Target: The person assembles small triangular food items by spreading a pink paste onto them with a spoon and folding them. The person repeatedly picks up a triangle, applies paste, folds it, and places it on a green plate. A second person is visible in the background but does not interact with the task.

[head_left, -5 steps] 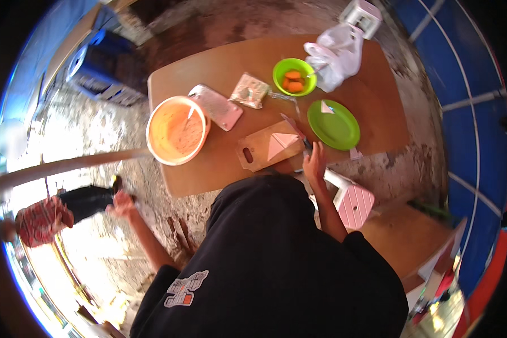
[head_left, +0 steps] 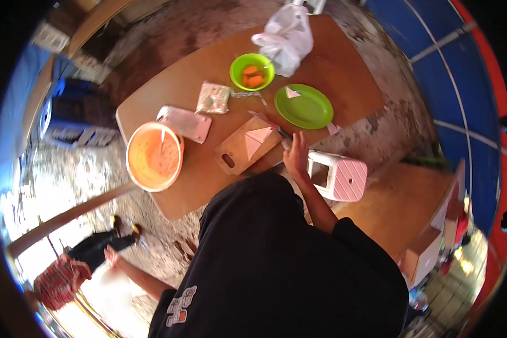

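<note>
My right hand (head_left: 296,155) lies with fingers stretched at the near edge of the brown table (head_left: 343,67), touching a dark knife (head_left: 284,135). Just to its left a wooden cutting board (head_left: 236,155) carries a pink folded triangle (head_left: 259,139). Beyond it stands a green plate (head_left: 307,110) with a small triangle piece (head_left: 292,93). A green bowl (head_left: 239,67) holds orange pieces. My left hand (head_left: 110,256) is stretched out low to the left over the ground, blurred, far from the table.
An orange bowl (head_left: 152,158), a pink packet (head_left: 185,123), a clear packet (head_left: 213,98) and a white plastic bag (head_left: 287,36) are on the table. A pink stool (head_left: 338,176) stands at my right. Another person in red plaid (head_left: 56,281) is lower left, a blue crate (head_left: 76,121) behind.
The view has shifted a little. My right hand stays at the table edge beside the board, and my left arm remains stretched to the left.
</note>
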Demonstrator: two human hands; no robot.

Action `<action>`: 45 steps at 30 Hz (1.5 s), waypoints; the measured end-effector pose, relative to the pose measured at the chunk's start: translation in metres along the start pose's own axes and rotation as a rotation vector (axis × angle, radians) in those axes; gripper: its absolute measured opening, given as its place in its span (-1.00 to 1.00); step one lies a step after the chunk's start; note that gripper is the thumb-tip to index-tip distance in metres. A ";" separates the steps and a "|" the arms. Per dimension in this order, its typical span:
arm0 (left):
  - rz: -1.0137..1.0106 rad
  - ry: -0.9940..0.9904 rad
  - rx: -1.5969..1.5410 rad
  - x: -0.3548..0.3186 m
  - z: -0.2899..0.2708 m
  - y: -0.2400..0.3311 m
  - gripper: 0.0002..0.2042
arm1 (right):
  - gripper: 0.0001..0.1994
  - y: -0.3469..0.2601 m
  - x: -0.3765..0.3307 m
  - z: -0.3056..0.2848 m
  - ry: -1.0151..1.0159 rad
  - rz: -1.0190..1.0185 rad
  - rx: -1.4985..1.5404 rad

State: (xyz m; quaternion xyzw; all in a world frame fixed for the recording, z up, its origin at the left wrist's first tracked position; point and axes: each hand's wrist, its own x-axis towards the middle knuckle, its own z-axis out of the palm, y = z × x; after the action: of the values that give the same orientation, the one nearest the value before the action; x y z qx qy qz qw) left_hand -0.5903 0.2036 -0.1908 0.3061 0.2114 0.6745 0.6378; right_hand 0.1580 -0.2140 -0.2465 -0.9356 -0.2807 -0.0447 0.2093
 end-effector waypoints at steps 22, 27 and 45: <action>0.171 0.735 -0.095 -0.063 -0.007 0.029 -0.60 | -0.36 0.015 -0.049 0.003 -0.062 0.292 0.063; -0.172 0.613 -0.129 -0.133 -0.021 0.010 -0.64 | -0.42 0.023 -0.039 0.004 0.006 0.244 0.108; -1.281 -0.465 1.369 -0.120 0.231 -0.225 -0.71 | -0.46 0.059 0.005 0.005 -0.039 0.049 0.100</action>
State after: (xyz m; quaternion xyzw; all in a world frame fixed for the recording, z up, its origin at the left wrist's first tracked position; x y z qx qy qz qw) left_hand -0.2685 0.0819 -0.1928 0.5641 0.5542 -0.1482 0.5939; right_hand 0.1944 -0.2535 -0.2717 -0.9313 -0.2636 -0.0072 0.2515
